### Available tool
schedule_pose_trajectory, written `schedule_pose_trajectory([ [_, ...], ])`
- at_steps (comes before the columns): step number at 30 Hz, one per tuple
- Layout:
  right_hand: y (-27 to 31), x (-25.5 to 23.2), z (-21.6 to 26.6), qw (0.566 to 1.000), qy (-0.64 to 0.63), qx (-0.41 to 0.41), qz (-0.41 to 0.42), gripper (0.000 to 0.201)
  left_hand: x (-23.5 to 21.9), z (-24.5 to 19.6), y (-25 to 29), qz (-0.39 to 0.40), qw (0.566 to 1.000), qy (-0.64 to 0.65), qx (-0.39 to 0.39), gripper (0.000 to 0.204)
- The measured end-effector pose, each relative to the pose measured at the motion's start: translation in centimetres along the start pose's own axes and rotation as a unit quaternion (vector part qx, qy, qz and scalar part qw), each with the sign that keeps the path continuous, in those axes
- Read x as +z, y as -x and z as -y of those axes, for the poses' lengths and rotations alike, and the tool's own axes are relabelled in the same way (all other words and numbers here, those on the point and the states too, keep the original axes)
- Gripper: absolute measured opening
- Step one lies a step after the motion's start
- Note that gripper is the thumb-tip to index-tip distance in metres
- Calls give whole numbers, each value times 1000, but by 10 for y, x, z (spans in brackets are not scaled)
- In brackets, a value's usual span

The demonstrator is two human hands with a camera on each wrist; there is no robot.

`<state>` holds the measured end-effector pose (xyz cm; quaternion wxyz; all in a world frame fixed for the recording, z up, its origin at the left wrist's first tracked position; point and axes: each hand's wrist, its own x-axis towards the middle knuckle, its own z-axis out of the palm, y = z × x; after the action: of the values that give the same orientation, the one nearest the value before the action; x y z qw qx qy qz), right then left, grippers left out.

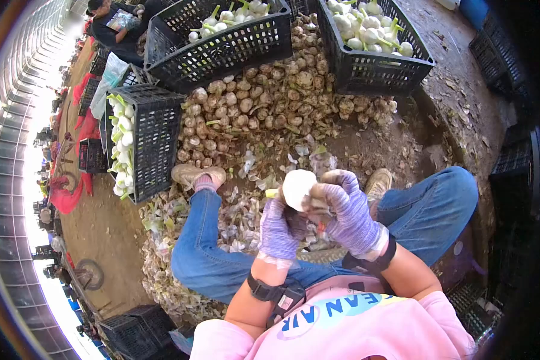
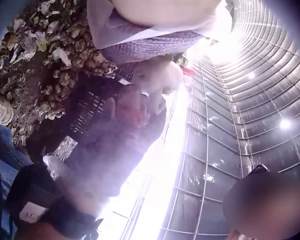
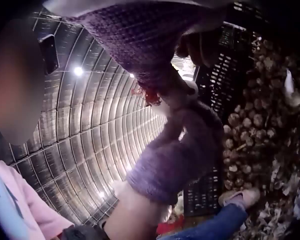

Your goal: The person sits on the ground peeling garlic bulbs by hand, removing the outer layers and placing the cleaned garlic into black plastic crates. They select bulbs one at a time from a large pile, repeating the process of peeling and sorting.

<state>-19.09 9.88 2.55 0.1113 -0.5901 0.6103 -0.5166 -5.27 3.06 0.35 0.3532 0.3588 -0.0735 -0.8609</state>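
A peeled white garlic bulb (image 1: 299, 189) with a short green stem is held up over the lap between both gloved hands. My left hand (image 1: 281, 231), in a purple knit glove, grips it from below and the left, stem pointing left. Bent fingers of my right hand (image 1: 349, 215), gloved alike, pinch the bulb's right side. In the right wrist view, the bulb (image 3: 179, 97) is partly covered by both hands. A small reddish patch shows between the hands; what it is, I cannot tell.
Unpeeled brownish bulbs (image 1: 252, 102) lie heaped ahead. Black crates of white bulbs stand at the left (image 1: 156, 138), behind the heap (image 1: 222, 57) and at right (image 1: 381, 72). Peeled skins (image 1: 240, 216) litter the ground around the legs. Another person (image 1: 117, 30) sits far left.
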Motion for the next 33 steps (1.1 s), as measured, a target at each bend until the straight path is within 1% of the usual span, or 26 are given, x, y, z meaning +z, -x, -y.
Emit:
schedule_pose_trajectory([
  [1,4,3,-4,1000,-2,2,0,41,-1,-1,0,-3,1000,-1,0,37],
  [2,11,8,-9,978,-187,89,8,34,-3,-2,-2,-8,1000,-16,0,37],
  [3,15,9,-13,916,-363,173,16,28,-4,-2,-2,-12,999,-31,-1,36],
  [4,15,5,-14,831,-453,322,25,27,-3,1,-4,12,999,-36,24,34],
  [7,8,0,-19,798,-456,392,34,33,-7,1,-11,18,995,-91,38,32],
  [8,9,5,-17,855,-423,300,27,36,-6,2,-17,4,996,-80,37,32],
  [10,8,5,-18,928,-305,208,50,30,-7,3,-20,16,989,-139,42,31],
  [11,10,4,-26,958,-219,173,61,27,-8,3,-22,29,979,-198,45,31],
  [12,10,0,-30,959,-219,172,60,27,-13,2,-28,50,976,-207,37,31],
  [13,10,-5,-32,879,-384,275,64,23,-16,3,-29,49,976,-207,37,31],
  [14,9,-8,-33,761,-532,366,62,19,-17,4,-30,35,982,-182,25,32],
  [15,7,-10,-36,761,-533,366,59,19,-14,3,-34,22,987,-157,13,33],
  [16,5,-12,-38,701,-604,379,-15,18,-12,-2,-44,38,996,-82,-12,33],
  [17,3,-14,-41,632,-666,386,-87,18,-6,-8,-56,-10,996,-87,-5,35],
  [18,-2,-20,-47,620,-676,391,-85,18,2,-15,-72,-6,992,-127,18,36],
  [19,-3,-20,-53,619,-675,392,-86,18,10,-22,-90,-2,985,-167,40,37],
  [21,-1,-18,-66,668,-590,449,-59,18,77,-41,-101,142,978,-137,72,37],
  [22,2,-9,-70,714,-534,449,-65,16,118,-47,-97,196,967,-130,97,37],
  [23,2,-8,-75,697,-562,442,-54,15,147,-52,-101,249,953,-121,123,36],
  [25,3,-4,-80,712,-510,481,-37,14,160,-59,-136,245,940,-171,163,37],
  [27,0,-2,-87,689,-496,526,-50,16,150,-57,-196,133,933,-285,174,36],
  [28,0,-1,-94,686,-492,534,-52,17,143,-52,-223,79,912,-363,175,38],
  [30,3,3,-106,683,-476,551,-60,22,113,-41,-286,46,840,-523,138,49],
  [31,3,3,-111,690,-464,552,-65,30,99,-32,-319,38,783,-598,166,54],
  [32,3,4,-115,694,-455,554,-72,34,80,-25,-355,24,671,-703,236,52],
  [33,0,4,-119,698,-447,554,-78,38,82,-16,-370,18,646,-732,214,52],
])
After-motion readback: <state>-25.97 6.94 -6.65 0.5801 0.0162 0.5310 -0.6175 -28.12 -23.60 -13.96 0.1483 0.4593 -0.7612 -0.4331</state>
